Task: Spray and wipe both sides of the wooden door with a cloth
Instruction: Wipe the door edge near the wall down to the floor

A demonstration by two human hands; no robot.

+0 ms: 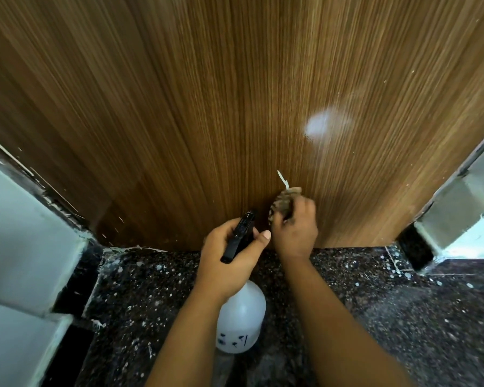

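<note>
- Two bare forearms rising from the bottom edge, elbows cut off by the frame.
- White spray bottle [241,319] hanging below the left wrist, upper part and neck hidden behind the left hand [229,255]; dark marks near its base too small to read.
- Left hand curled round the black trigger head [238,236], thumb lying along its right side; fingers wrapped behind it and mostly out of sight.
- Right hand [294,227] bunched tight round a brownish cloth [284,202], pressing it against the wooden door [193,107] low down, near the door's bottom edge and right of its middle; most of the cloth buried in the fist, pattern blurred.
- Thin pale strip [282,178] sticking up from the cloth; cannot tell whether tag or loose thread.
- Soft whitish patch [323,124] on the door above and right of the cloth; glare or spray, cannot tell.
- Door's top and both upper corners cut off.
- Dark speckled floor [403,317] beneath, pale tiled walls [23,233] at either side, dim and smeared at the edges.
</note>
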